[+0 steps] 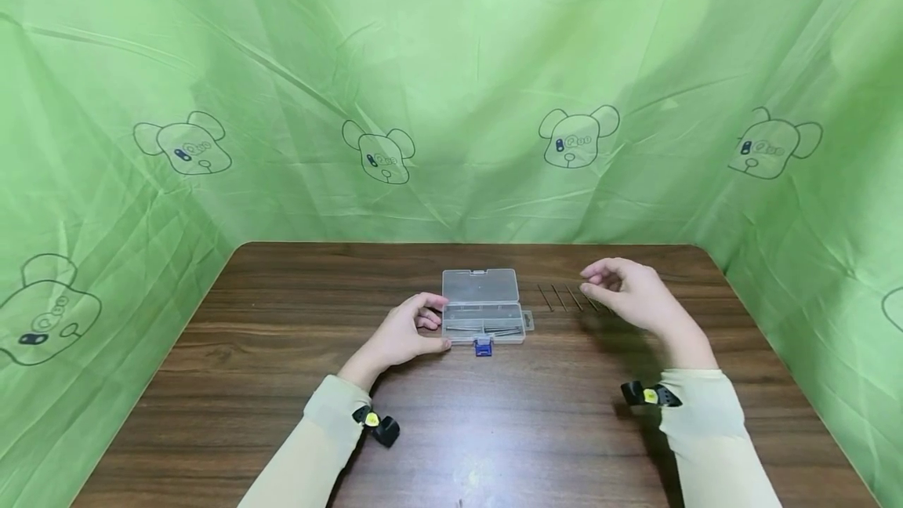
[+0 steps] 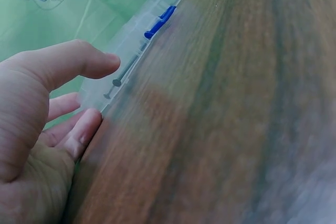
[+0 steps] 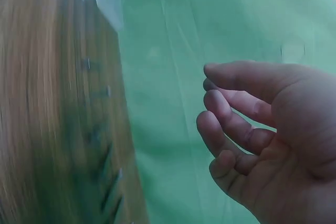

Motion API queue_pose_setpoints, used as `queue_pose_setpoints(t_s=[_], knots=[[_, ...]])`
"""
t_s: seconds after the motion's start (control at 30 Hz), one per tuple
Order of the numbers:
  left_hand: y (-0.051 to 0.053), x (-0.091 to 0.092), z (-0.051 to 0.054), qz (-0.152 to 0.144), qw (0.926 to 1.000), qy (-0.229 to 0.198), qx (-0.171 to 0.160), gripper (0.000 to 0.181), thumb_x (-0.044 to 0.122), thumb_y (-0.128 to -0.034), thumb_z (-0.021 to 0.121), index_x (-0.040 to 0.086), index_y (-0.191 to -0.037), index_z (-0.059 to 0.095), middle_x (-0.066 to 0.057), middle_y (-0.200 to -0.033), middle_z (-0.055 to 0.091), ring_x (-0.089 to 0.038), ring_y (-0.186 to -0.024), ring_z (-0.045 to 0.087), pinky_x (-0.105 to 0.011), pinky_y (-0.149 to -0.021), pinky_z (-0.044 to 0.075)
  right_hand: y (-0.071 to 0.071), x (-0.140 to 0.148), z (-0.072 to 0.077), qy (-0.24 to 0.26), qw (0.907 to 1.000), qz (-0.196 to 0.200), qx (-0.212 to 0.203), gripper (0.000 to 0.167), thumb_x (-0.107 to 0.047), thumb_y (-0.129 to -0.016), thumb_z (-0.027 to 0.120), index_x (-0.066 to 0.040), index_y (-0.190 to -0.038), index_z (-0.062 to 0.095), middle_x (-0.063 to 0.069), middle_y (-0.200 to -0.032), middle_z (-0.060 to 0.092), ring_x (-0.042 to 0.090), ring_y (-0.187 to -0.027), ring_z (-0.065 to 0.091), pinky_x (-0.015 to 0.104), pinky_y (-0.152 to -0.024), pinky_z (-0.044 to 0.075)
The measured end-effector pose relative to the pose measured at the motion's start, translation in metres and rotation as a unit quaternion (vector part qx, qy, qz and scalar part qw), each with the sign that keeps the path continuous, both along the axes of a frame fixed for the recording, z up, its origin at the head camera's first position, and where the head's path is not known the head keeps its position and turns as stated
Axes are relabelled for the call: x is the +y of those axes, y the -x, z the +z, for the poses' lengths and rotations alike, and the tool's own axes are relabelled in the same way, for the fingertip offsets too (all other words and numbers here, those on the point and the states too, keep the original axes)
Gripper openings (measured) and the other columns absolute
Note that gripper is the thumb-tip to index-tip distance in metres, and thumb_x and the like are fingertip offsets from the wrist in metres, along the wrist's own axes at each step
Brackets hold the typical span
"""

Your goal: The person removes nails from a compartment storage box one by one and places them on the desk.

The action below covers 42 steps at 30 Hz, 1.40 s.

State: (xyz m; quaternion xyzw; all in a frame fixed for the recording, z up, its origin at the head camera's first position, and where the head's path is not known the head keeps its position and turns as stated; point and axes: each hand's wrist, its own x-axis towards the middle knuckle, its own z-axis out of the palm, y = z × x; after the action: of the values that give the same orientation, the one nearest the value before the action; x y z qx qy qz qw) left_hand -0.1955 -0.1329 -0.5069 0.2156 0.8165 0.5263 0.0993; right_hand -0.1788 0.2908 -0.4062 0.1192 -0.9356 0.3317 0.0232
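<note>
A clear plastic box (image 1: 484, 312) lies on the table with its lid (image 1: 480, 286) raised at the back and a blue latch (image 1: 483, 348) at the front. Nails (image 1: 502, 330) lie in its compartments. My left hand (image 1: 405, 332) holds the box by its left end, thumb at the front corner, fingers farther back. In the left wrist view, nail heads (image 2: 116, 83) show through the wall beside the left hand (image 2: 47, 98). My right hand (image 1: 631, 296) is raised over a row of nails (image 1: 558, 298), fingers loosely bent and empty; it hides part of the row.
The brown wood table (image 1: 282, 414) ends at a green cloth (image 1: 466, 100) with printed bear heads, behind and on both sides. A small clear hanging tab (image 1: 529, 321) sticks out at the box's right end, towards the nail row.
</note>
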Motion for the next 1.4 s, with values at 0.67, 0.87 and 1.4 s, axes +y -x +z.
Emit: queue_pose_setpoints(t_s=[0.67,0.87,1.4], knots=[[-0.001,0.003,0.007,0.009,0.9951,0.071,0.068,0.068,0.022,-0.0785,0.099,0.011,-0.139,0.068,-0.002,-0.127,0.071,-0.023,-0.12,0.064,-0.046,-0.108,0.053,0.01,-0.148,-0.01,-0.025,0.9728,0.229,-0.02,0.014,-0.009,-0.096,0.083,-0.008,-0.11,0.078,-0.004,-0.098,0.073,0.01,-0.091,0.067,0.033,-0.085,0.06],[-0.001,0.002,0.005,0.011,0.9931,0.089,0.075,0.068,0.027,-0.0782,0.099,0.015,-0.138,0.069,0.002,-0.128,0.071,-0.023,-0.121,0.061,-0.047,-0.108,0.05,0.016,-0.164,-0.02,-0.047,0.9748,0.217,-0.023,0.01,-0.009,-0.093,0.086,-0.011,-0.102,0.082,0.0,-0.097,0.072,0.016,-0.089,0.065,0.034,-0.084,0.056],[0.001,0.001,0.001,0.001,0.9918,0.091,0.09,0.067,0.026,-0.0784,0.099,0.014,-0.137,0.069,0.003,-0.129,0.071,-0.023,-0.122,0.061,-0.047,-0.108,0.05,0.012,-0.18,-0.042,-0.1,0.9759,0.193,0.024,0.004,-0.019,-0.091,0.09,-0.015,-0.091,0.088,-0.004,-0.099,0.075,0.02,-0.096,0.073,0.042,-0.091,0.06]])
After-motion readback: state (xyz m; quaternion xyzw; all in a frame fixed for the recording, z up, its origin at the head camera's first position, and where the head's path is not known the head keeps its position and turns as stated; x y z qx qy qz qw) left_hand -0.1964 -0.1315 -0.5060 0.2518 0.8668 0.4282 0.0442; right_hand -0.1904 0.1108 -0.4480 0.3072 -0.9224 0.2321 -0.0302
